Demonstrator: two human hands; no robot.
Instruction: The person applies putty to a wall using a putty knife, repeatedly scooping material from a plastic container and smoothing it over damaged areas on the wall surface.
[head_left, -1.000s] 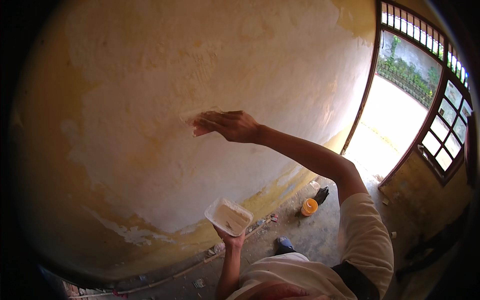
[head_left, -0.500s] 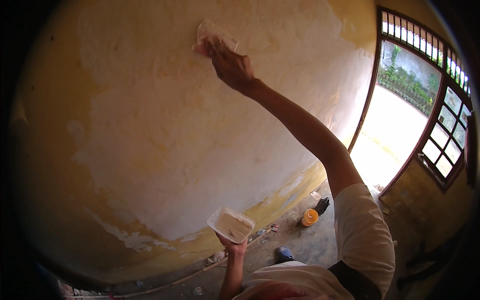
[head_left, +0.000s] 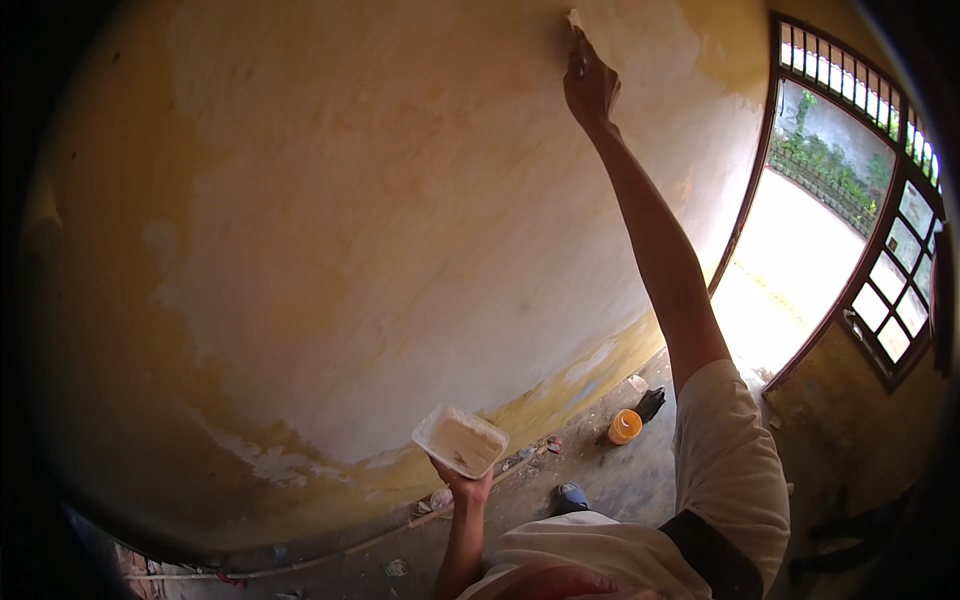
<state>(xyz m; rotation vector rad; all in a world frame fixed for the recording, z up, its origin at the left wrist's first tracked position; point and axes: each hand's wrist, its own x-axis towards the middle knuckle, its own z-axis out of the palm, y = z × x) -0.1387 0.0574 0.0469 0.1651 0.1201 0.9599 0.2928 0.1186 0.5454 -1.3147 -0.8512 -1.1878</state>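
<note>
My right hand is raised high on the patchy yellow-and-white wall, its fingers gripping a thin, pale flat spreader against the upper surface; much of the spreader is hidden behind the fingers. Low at the centre, my left hand holds a translucent rectangular tub from beneath, with pale beige paste inside it.
An orange bucket stands on the concrete floor beside a dark bag. Debris and a long pole lie along the wall's foot. At the right are an open doorway and a dark-framed window.
My right hand has moved from mid-wall up to the top, then rightward, with the spreader. My left hand and the tub have barely shifted.
</note>
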